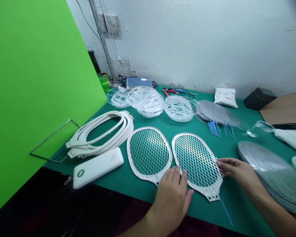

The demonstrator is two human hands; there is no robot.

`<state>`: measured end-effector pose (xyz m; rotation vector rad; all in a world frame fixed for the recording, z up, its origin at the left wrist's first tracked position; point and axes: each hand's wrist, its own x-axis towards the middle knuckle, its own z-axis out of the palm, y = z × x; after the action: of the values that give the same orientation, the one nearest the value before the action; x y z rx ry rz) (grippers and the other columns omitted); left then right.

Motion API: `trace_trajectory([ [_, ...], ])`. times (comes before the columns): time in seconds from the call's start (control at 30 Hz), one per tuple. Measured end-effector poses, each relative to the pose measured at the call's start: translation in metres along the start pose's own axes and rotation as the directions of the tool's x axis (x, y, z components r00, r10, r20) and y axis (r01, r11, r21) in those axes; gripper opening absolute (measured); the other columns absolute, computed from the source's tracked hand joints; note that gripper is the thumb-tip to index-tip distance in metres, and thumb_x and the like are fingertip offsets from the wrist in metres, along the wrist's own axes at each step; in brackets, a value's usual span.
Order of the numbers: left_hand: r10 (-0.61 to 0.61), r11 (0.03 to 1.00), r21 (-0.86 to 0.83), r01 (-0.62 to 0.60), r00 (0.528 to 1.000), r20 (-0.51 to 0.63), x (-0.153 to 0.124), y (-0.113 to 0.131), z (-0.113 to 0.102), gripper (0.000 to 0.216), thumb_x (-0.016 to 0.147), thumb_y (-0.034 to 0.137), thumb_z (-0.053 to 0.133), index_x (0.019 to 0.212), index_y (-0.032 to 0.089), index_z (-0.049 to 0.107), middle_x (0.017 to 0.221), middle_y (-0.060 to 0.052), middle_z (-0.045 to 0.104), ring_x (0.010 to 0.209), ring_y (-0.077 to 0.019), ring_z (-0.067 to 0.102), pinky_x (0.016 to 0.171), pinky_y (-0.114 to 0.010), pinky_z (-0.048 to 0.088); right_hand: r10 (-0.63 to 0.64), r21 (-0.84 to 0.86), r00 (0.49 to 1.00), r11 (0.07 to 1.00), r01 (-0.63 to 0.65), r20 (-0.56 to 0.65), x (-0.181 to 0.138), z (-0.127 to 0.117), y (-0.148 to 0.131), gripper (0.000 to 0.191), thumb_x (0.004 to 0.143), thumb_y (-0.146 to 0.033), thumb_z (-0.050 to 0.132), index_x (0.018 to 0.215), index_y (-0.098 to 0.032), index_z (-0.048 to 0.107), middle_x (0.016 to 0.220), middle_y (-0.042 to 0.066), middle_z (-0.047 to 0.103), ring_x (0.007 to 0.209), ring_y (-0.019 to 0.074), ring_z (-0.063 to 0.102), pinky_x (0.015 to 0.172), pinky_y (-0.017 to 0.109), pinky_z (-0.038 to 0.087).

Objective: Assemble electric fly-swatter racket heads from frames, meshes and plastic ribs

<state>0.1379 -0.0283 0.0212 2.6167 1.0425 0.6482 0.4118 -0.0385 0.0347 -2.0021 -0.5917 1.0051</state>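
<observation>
Two oval white racket frames with wire mesh lie side by side on the green table [138, 189]. My left hand [171, 194] rests flat, fingers stretched, between them, touching the lower edge of the right frame [196, 160] near its handle end. My right hand [236, 171] lies at the right rim of that same frame, fingertips on the mesh edge, fingers extended. The left frame [149, 152] sits untouched. A thin blue wire [225, 210] trails from the right frame's base.
A stack of empty white frames [101, 133] and a white power bank [97, 167] lie left. Clear plastic grids [148, 100], loose mesh with blue wires [217, 115] and pliers [171, 91] sit behind. A stack of silver mesh [273, 172] lies right. A green screen [34, 89] stands left.
</observation>
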Motion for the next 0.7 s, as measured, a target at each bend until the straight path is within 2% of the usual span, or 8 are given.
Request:
trace_trajectory([
  [0.1, 0.002, 0.998, 0.067, -0.005, 0.999, 0.046, 0.004, 0.0, 0.006, 0.045, 0.09, 0.032, 0.066, 0.128, 0.007, 0.059, 0.13, -0.018, 0.062, 0.12, -0.0321, 0.059, 0.099, -0.048, 0.053, -0.017, -0.017, 1.0, 1.0, 0.017, 0.002, -0.004, -0.001, -0.004, 0.023, 0.066, -0.031, 0.085, 0.081, -0.016, 0.075, 0.076, 0.007, 0.074, 0.065, 0.0188, 0.068, 0.056, 0.024, 0.056],
  [0.2, 0.025, 0.995, 0.1, -0.029, 0.999, 0.037, 0.001, 0.006, 0.016, 0.046, 0.09, 0.035, 0.065, 0.126, 0.006, 0.06, 0.129, -0.019, 0.062, 0.119, -0.0334, 0.06, 0.098, -0.048, 0.054, -0.011, 0.012, 1.0, 1.0, 0.011, 0.018, -0.007, -0.008, -0.001, 0.024, 0.065, -0.033, 0.085, 0.079, -0.015, 0.075, 0.075, 0.007, 0.074, 0.065, 0.0187, 0.067, 0.056, 0.024, 0.055],
  [0.4, 0.138, 0.988, 0.078, -0.136, 0.99, -0.026, -0.01, 0.014, 0.026, 0.048, 0.093, 0.042, 0.058, 0.126, 0.006, 0.06, 0.133, -0.018, 0.061, 0.122, -0.0335, 0.059, 0.099, -0.046, 0.054, 0.023, 0.059, 0.999, 0.998, -0.025, 0.035, -0.005, -0.035, 0.036, 0.037, 0.062, -0.038, 0.087, 0.088, -0.015, 0.075, 0.081, 0.007, 0.075, 0.067, 0.0193, 0.068, 0.058, 0.026, 0.056],
  [0.53, 0.142, 0.989, 0.044, -0.143, 0.989, 0.034, -0.012, 0.011, 0.021, 0.052, 0.098, 0.041, 0.052, 0.142, 0.014, 0.048, 0.14, -0.012, 0.056, 0.127, -0.0308, 0.055, 0.101, -0.048, 0.052, 0.021, 0.092, 1.0, 0.996, -0.019, -0.019, -0.002, -0.044, 0.048, 0.041, 0.06, -0.04, 0.088, 0.09, -0.015, 0.075, 0.083, 0.007, 0.075, 0.067, 0.0185, 0.067, 0.058, 0.025, 0.056],
  [0.6, 0.126, 0.991, 0.029, -0.128, 0.99, 0.058, -0.011, 0.009, 0.018, 0.056, 0.1, 0.041, 0.05, 0.149, 0.017, 0.038, 0.143, -0.01, 0.054, 0.13, -0.0291, 0.053, 0.103, -0.049, 0.051, 0.014, 0.118, 0.999, 0.993, -0.01, -0.03, -0.003, -0.042, 0.045, 0.041, 0.059, -0.039, 0.089, 0.089, -0.015, 0.075, 0.082, 0.007, 0.075, 0.066, 0.0176, 0.066, 0.057, 0.024, 0.055],
  [0.7, 0.133, 0.991, 0.017, -0.135, 0.985, 0.111, -0.011, 0.007, 0.016, 0.063, 0.1, 0.039, 0.05, 0.154, 0.016, 0.028, 0.146, -0.01, 0.051, 0.134, -0.0279, 0.049, 0.106, -0.049, 0.048, 0.021, 0.134, 0.999, 0.991, -0.017, -0.025, -0.005, -0.036, 0.037, 0.04, 0.059, -0.039, 0.089, 0.088, -0.015, 0.075, 0.081, 0.007, 0.075, 0.067, 0.0173, 0.066, 0.057, 0.023, 0.055],
])
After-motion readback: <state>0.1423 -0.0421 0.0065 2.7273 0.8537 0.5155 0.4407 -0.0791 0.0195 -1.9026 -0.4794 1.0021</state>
